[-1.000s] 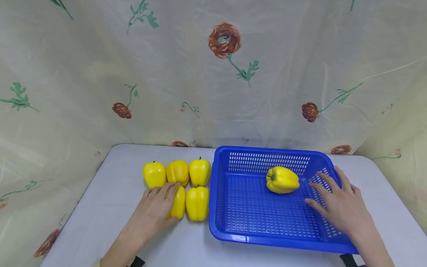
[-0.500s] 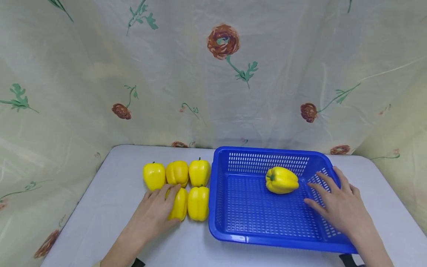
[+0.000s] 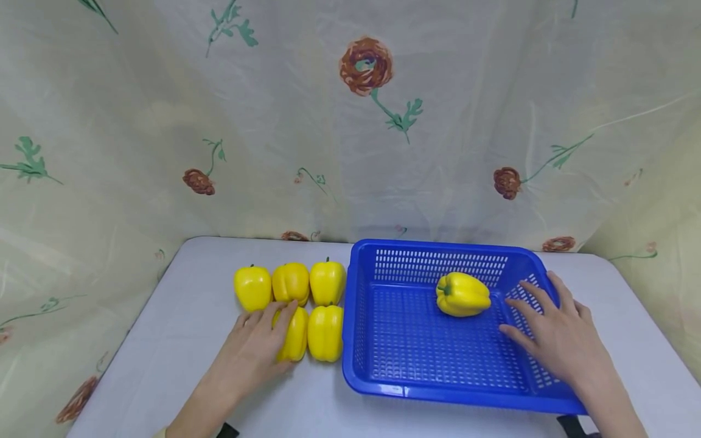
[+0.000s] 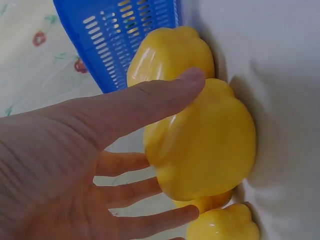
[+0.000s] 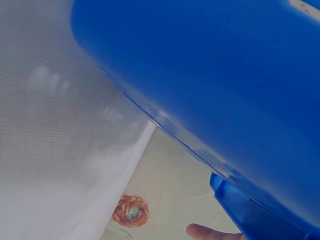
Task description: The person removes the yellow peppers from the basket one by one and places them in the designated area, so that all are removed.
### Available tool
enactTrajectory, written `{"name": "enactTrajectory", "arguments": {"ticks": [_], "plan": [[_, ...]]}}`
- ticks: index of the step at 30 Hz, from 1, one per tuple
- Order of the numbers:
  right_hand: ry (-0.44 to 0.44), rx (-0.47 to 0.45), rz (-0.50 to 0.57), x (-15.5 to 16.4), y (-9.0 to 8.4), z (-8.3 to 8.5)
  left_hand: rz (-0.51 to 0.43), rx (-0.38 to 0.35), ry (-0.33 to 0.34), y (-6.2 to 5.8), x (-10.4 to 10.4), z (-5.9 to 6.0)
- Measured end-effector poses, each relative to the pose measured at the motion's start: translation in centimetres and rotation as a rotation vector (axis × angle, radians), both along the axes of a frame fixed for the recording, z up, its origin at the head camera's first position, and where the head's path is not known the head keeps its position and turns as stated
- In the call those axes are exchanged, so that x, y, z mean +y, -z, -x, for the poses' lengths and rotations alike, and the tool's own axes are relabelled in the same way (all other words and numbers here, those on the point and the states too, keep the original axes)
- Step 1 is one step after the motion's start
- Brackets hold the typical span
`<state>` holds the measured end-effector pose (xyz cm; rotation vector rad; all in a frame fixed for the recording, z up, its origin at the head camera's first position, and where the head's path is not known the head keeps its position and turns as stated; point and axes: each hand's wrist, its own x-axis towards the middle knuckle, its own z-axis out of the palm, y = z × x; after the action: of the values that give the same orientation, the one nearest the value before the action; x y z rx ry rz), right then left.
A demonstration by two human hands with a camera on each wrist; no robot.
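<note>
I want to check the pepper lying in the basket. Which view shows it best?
The head view: the pepper lies whole and unobstructed on its side in the blue basket, near the right hand. The left wrist view shows only peppers outside the basket; the right wrist view shows only the basket's wall.

The left hand point(image 3: 256, 344) covers most of one glossy yellow plastic bell pepper point(image 3: 296, 333); the right wrist view, filled by the blue perforated plastic basket point(image 5: 210, 80), shows perhaps one fingertip.

Table point(image 3: 181, 340) under peppers point(image 3: 290, 283), basket point(image 3: 378, 389)
</note>
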<state>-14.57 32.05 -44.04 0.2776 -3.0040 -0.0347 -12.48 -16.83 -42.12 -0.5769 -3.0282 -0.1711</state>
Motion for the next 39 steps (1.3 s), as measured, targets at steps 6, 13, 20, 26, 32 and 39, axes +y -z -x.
{"name": "enactTrajectory", "arguments": {"ticks": [6,13,20,26,32,39], "plan": [[-0.006,0.01,0.0,0.1,0.0,0.1,0.017,0.028,0.021,-0.7,0.3,0.1],[-0.004,0.009,-0.004,0.1,0.0,0.1,0.016,-0.06,0.035,-2.6,1.3,0.2],[-0.004,0.004,-0.009,0.1,0.0,0.0,-0.009,-0.062,0.1,-3.9,2.4,0.5],[-0.005,0.018,-0.009,0.2,0.2,0.0,-0.01,0.036,0.212,-5.1,3.5,1.2],[-0.014,0.037,0.005,0.1,0.3,0.1,-0.04,0.021,0.275,-6.2,5.1,2.0],[-0.009,0.031,0.007,0.2,0.2,0.0,-0.047,-0.003,0.317,-7.2,6.6,2.4]]}}
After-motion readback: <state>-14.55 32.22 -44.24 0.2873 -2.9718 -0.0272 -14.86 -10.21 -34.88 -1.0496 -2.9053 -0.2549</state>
